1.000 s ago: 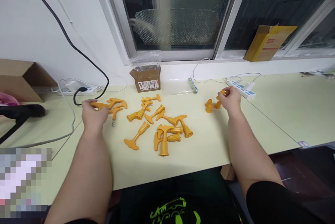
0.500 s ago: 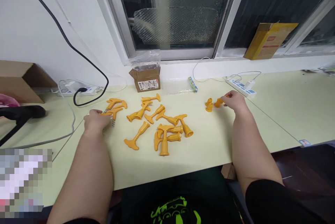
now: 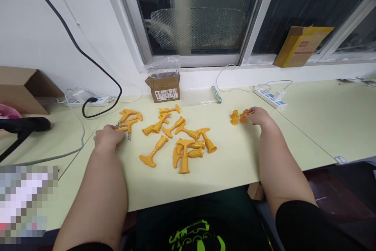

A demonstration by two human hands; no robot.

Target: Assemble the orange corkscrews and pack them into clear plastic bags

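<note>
At the left of the table my left hand [image 3: 109,137] is closed on a yellow corkscrew, its metal spiral partly hidden below the fingers. Beside it lie several T-shaped corkscrew handles [image 3: 128,124] with bare spirals. On the right, my right hand [image 3: 259,117] pinches a yellow bell-shaped sleeve [image 3: 243,116], low at the tabletop. Just left of that, more yellow sleeves [image 3: 234,120] stand in a small group. Between my hands several whole yellow corkscrews [image 3: 184,161] with sleeves on lie scattered, some overlapping.
A small open cardboard box [image 3: 166,89] and a clear plastic bag [image 3: 199,96] sit by the wall. Power strips [image 3: 270,98] with cables lie at the back right and left. A black stand-like object [image 3: 26,125] juts in at the left edge.
My right hand has moved slightly left and brought its yellow sleeve close beside the other sleeves. My left hand has barely shifted, and the nearby handles have moved a little.
</note>
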